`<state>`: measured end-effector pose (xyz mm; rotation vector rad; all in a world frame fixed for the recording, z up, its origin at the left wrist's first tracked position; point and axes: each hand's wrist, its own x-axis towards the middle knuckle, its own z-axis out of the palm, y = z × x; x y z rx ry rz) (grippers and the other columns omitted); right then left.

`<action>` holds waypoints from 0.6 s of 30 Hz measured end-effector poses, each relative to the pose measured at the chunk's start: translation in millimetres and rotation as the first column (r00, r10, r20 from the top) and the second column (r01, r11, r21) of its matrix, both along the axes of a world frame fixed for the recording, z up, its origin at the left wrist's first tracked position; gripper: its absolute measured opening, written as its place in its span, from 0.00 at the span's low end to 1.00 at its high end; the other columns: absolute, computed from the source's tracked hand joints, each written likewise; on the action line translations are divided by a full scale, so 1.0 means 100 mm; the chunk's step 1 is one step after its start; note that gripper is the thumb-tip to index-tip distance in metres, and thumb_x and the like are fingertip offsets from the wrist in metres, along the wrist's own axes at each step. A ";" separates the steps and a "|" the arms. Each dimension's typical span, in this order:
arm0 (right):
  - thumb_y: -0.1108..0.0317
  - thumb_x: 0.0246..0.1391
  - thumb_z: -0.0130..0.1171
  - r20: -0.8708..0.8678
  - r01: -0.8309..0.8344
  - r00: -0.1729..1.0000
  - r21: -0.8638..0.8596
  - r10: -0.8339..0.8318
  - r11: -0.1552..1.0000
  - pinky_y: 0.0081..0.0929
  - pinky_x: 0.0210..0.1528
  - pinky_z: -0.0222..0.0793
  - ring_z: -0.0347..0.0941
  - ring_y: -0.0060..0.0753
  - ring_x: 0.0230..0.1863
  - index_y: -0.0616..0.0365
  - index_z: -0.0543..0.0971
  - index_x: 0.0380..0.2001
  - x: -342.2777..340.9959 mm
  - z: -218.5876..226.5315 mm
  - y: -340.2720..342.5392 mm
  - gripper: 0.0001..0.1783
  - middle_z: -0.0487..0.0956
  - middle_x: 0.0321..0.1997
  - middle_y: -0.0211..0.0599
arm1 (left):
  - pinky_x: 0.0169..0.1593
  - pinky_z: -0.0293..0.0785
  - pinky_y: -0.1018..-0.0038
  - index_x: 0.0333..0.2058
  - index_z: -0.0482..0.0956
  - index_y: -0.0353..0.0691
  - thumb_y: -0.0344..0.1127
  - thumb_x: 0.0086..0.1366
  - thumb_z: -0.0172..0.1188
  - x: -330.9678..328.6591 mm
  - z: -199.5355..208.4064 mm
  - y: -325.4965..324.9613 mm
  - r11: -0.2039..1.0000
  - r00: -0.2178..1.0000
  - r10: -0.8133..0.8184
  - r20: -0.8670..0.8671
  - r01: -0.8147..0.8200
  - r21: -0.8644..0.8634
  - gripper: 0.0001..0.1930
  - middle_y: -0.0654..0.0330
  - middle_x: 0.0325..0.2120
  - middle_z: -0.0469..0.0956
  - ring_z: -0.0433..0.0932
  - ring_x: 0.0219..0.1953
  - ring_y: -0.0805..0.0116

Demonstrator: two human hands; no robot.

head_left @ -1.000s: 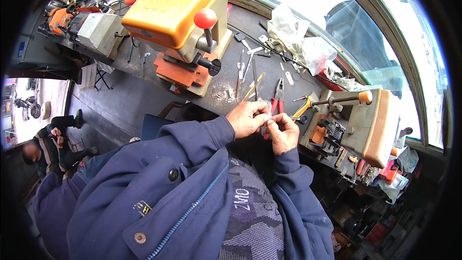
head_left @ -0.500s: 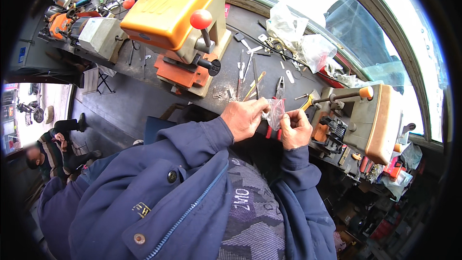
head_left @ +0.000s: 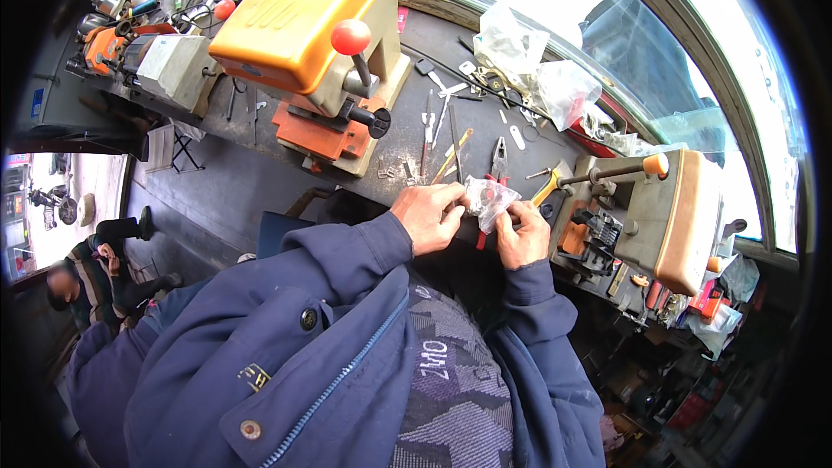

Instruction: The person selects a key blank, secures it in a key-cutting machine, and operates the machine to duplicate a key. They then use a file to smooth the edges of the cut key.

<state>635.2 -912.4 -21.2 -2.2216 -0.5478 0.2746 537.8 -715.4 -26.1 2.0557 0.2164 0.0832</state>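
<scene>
A small clear plastic zip bag is between my hands at the bench's near edge. My left hand is closed in a pinch on its left end. With thumb and fingers, my right hand pinches its lower right side. What the bag contains is too small to make out. Just beyond it, pliers with red handles lie on the bench, their handles partly hidden by the bag. A thin yellow tool and a dark file-like rod lie beyond my left hand.
An orange-topped key-cutting machine stands at left; a beige machine stands at right. Loose keys, plastic bags and small metal pieces are on the bench. A person sits at far left.
The bag has turned from hanging upright to lying more sideways and spread between my hands. Both hands have shifted slightly left and down, and more of the pliers shows.
</scene>
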 end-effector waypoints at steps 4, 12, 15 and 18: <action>0.71 0.54 0.68 -0.060 0.028 0.998 0.002 -0.027 1.000 0.32 0.35 0.74 0.79 0.35 0.28 0.61 0.88 0.39 0.06 -0.10 0.01 0.10 0.79 0.28 0.40 | 0.36 0.78 0.65 0.42 0.83 0.39 0.30 0.68 0.60 -0.19 -0.04 0.04 1.000 1.000 0.005 -0.029 -0.006 -0.022 0.07 0.52 0.29 0.82 0.83 0.28 0.58; 0.67 0.52 0.69 -0.041 0.002 0.999 -0.179 -0.009 0.984 0.35 0.37 0.75 0.81 0.38 0.30 0.60 0.85 0.31 0.18 -0.20 0.13 0.07 0.80 0.28 0.38 | 0.45 0.79 0.54 0.42 0.80 0.43 0.35 0.70 0.57 -0.53 -0.09 0.07 0.987 0.980 -0.159 -0.118 0.157 -0.023 0.07 0.51 0.35 0.85 0.84 0.40 0.45; 0.67 0.52 0.67 -0.017 -0.016 1.000 -0.162 0.013 0.987 0.35 0.36 0.74 0.80 0.39 0.29 0.60 0.85 0.31 0.21 -0.32 0.10 0.07 0.79 0.28 0.39 | 0.46 0.80 0.57 0.44 0.81 0.41 0.32 0.70 0.58 -0.55 -0.10 0.08 0.984 0.974 -0.178 -0.141 0.176 -0.027 0.08 0.52 0.37 0.85 0.84 0.41 0.47; 0.71 0.53 0.68 -0.164 0.083 0.983 0.021 -0.079 0.996 0.26 0.38 0.73 0.77 0.27 0.30 0.63 0.83 0.32 0.19 -0.43 0.05 0.06 0.81 0.30 0.33 | 0.46 0.80 0.57 0.45 0.81 0.41 0.33 0.70 0.58 -0.55 -0.13 0.10 0.983 0.969 -0.185 -0.161 0.185 -0.017 0.08 0.51 0.38 0.85 0.84 0.41 0.47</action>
